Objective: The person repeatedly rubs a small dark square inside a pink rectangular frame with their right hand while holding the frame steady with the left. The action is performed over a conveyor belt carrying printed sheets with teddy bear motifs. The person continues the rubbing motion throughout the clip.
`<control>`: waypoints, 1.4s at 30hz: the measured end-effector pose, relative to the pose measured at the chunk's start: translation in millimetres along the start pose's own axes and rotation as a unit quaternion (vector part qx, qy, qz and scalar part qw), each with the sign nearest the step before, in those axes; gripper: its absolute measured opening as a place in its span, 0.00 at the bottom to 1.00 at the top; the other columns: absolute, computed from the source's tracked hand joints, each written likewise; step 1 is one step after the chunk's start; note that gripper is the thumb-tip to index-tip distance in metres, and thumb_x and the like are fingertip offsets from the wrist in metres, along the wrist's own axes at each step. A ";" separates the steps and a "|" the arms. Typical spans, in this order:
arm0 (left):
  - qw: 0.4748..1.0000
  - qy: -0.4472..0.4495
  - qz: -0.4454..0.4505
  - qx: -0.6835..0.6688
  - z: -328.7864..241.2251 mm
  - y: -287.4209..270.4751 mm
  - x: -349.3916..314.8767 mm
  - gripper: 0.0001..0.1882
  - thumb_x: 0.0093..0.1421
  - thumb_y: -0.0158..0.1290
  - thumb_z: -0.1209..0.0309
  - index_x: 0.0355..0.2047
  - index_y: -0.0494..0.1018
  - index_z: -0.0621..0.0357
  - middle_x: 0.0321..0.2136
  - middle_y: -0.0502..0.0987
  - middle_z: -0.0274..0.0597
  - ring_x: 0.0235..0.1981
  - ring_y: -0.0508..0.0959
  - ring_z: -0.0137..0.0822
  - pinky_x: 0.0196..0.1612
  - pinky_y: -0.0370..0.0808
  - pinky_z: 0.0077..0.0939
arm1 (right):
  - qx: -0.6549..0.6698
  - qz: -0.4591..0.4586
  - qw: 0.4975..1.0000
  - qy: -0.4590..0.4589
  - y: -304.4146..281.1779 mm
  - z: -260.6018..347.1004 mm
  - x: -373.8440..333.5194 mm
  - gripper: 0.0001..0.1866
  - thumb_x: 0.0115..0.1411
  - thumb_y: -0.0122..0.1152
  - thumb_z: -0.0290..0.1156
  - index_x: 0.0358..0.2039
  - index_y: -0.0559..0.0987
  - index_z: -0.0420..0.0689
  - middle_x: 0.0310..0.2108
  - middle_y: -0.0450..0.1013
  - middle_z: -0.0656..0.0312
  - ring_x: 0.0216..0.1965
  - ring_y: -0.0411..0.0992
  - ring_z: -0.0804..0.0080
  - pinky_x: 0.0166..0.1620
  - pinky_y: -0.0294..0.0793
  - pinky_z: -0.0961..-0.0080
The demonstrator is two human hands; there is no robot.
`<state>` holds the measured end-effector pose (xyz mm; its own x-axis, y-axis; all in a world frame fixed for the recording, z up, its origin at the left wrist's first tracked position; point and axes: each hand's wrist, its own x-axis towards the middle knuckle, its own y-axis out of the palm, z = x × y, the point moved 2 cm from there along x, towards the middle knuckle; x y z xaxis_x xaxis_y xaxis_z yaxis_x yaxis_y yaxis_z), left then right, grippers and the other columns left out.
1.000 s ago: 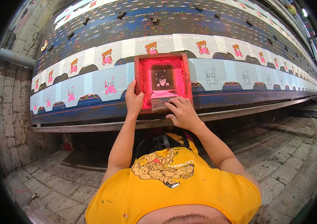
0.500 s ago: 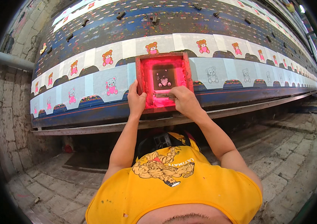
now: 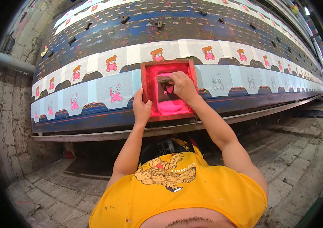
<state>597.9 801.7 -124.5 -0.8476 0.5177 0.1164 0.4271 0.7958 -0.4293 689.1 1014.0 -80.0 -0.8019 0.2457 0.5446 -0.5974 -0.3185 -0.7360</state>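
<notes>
A square screen printing frame (image 3: 169, 118), pink-stained inside, lies on the row of pale blue cloth pieces at the near edge of a long table. My left hand (image 3: 142, 109) grips the frame's left side, thumb toward the near corner. Inside the frame, my right hand (image 3: 184, 87) is closed on a squeegee (image 3: 164, 79), which stands near the far end of the mesh. Bright pink ink (image 3: 170, 106) is pooled at the near end. Part of a heart-like pattern shows in the dark mesh window (image 3: 165, 95); my right fingers cover some of it.
Left of the frame, cloth pieces carry bears with pink (image 3: 115, 93); to the right the bears are outlines only (image 3: 217, 82). Behind runs a row of finished brown-and-pink bears (image 3: 208, 53). Several short dark pegs (image 3: 160, 25) dot the table. A metal rail (image 3: 93, 136) borders its near side.
My right hand has pushed the squeegee from the near end of the frame to the far end. My left hand keeps its hold on the frame's left side.
</notes>
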 end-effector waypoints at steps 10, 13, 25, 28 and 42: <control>1.000 0.011 -0.011 0.012 7.2 2.6 -2.4 0.36 0.51 0.57 0.84 0.63 0.68 0.73 0.59 0.74 0.61 0.62 0.74 0.56 0.67 0.70 0.40 | 0.043 0.054 0.997 0.046 -0.7 -10.9 0.8 0.10 0.55 0.59 0.20 0.39 0.80 0.40 0.40 0.78 0.51 0.46 0.76 0.48 0.51 0.76 0.55; 1.000 0.001 -0.010 -0.007 5.3 1.4 -3.1 0.36 0.51 0.57 0.84 0.63 0.68 0.73 0.59 0.74 0.60 0.62 0.74 0.56 0.67 0.70 0.40 | 0.063 0.052 0.996 0.030 -12.2 27.5 -47.2 0.12 0.54 0.59 0.20 0.41 0.79 0.39 0.42 0.77 0.49 0.47 0.75 0.47 0.52 0.76 0.56; 1.000 -0.018 -0.007 -0.018 7.5 1.9 1.4 0.35 0.51 0.58 0.83 0.63 0.70 0.71 0.57 0.76 0.59 0.60 0.77 0.53 0.64 0.72 0.38 | 0.092 0.094 0.991 0.027 -59.0 74.7 -94.3 0.23 0.56 0.71 0.29 0.50 0.77 0.35 0.46 0.76 0.47 0.51 0.73 0.46 0.58 0.72 0.53; 0.999 -0.034 -0.013 -0.023 6.5 2.5 0.3 0.35 0.51 0.58 0.84 0.63 0.70 0.70 0.56 0.78 0.56 0.57 0.79 0.49 0.61 0.75 0.36 | -0.011 -0.066 0.984 0.164 -71.9 54.3 -100.4 0.23 0.61 0.70 0.36 0.50 0.77 0.33 0.45 0.75 0.44 0.50 0.73 0.43 0.56 0.73 0.54; 0.985 -0.031 -0.032 -0.170 -74.6 133.3 -20.3 0.37 0.54 0.54 0.88 0.66 0.67 0.65 0.54 0.78 0.51 0.56 0.79 0.41 0.60 0.76 0.32 | 0.028 -0.036 0.946 0.321 -170.0 -79.0 -151.6 0.23 0.68 0.65 0.41 0.52 0.79 0.33 0.44 0.75 0.45 0.45 0.75 0.46 0.50 0.75 0.58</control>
<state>695.5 920.6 -117.3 -0.8892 0.4516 0.0733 0.4442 0.8906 -0.0981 912.7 1103.2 -69.2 -0.6005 0.7681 0.2225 -0.6636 -0.3234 -0.6746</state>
